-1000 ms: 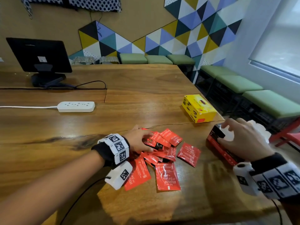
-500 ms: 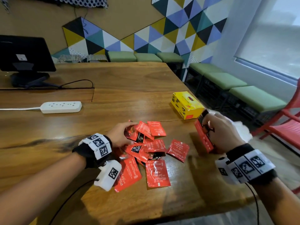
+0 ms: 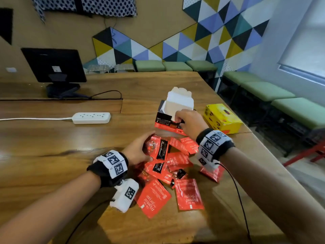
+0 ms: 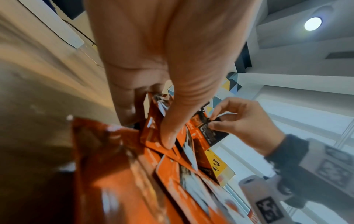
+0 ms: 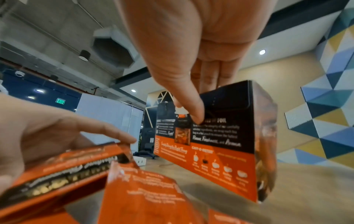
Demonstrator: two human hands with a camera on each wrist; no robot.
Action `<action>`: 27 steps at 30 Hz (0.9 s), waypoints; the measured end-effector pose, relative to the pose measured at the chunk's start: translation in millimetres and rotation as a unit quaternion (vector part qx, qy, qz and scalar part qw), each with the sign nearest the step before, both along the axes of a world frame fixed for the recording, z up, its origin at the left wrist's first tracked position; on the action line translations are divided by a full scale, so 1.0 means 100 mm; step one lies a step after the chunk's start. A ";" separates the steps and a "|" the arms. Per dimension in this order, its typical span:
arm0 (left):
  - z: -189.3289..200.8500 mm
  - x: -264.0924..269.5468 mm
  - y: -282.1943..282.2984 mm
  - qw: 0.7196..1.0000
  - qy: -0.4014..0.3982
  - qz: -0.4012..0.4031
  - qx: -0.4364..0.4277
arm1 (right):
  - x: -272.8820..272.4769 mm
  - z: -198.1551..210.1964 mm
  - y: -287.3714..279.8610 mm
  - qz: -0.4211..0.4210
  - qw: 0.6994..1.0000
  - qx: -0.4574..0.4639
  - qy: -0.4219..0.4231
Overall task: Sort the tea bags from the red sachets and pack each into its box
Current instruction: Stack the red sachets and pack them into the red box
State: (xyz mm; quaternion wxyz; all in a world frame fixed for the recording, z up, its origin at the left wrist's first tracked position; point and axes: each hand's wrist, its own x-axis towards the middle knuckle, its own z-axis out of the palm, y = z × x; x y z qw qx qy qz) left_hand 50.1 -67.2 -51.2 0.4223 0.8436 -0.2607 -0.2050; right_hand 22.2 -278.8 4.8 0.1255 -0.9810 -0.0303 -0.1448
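Note:
Several red sachets [image 3: 177, 161] lie in a loose pile on the wooden table [image 3: 52, 141]. My left hand [image 3: 140, 152] grips a small bunch of sachets [image 4: 153, 133] at the pile's far left edge, thumb on top. Just behind the pile stands the red-and-black box [image 3: 165, 122] upright, its white lid flap [image 3: 179, 101] open. My right hand [image 3: 186, 120] holds the box [image 5: 220, 136] by its top rim, thumb on the near face and fingers over the edge. A closed yellow box [image 3: 223, 118] sits to the right near the table edge.
A white power strip [image 3: 91, 118] with its cord lies at the left. A black monitor [image 3: 54, 67] stands at the back left. Green benches [image 3: 263, 92] and a red chair [image 3: 313, 152] are past the table's right edge.
My right hand has carried the red-and-black box from the table's right edge to behind the pile and stood it upright. My left hand has gathered sachets into its grip.

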 end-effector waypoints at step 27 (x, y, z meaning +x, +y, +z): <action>0.16 -0.20 0.13 0.983 -0.083 -0.019 -0.160 | -0.24 -0.40 0.55 0.094 0.916 0.369 0.127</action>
